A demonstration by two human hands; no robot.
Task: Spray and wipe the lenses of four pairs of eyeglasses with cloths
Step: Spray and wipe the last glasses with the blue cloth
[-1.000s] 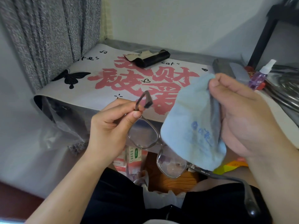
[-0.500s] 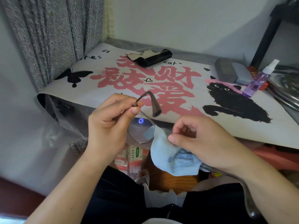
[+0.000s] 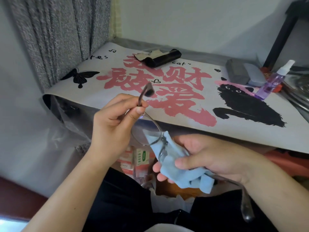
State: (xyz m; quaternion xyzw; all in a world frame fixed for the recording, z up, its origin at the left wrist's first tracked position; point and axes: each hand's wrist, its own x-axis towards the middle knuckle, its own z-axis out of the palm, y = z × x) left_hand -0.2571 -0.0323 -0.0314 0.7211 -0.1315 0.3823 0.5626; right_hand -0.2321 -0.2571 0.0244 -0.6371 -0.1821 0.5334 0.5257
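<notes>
My left hand (image 3: 113, 124) pinches a pair of thin-framed eyeglasses (image 3: 147, 131) at the hinge of one temple, in front of the table edge over my lap. My right hand (image 3: 205, 156) grips a light blue cloth (image 3: 180, 169) wrapped round the other lens, thumb on top and fingers underneath. That lens is hidden by the cloth. The second temple runs under my right wrist toward the lower right. A purple spray bottle (image 3: 272, 81) with a white nozzle stands at the table's right.
A printed mat (image 3: 167, 91) covers the table. A black glasses case with a beige cloth (image 3: 157, 57) lies at the back, grey cases (image 3: 242, 72) at the right. Grey curtain (image 3: 55, 36) hangs left. Boxes and a bag sit below the table.
My right hand brought the cloth down from beside my face level onto the glasses and closed it round the right-side lens. The left hand keeps its pinch on the temple.
</notes>
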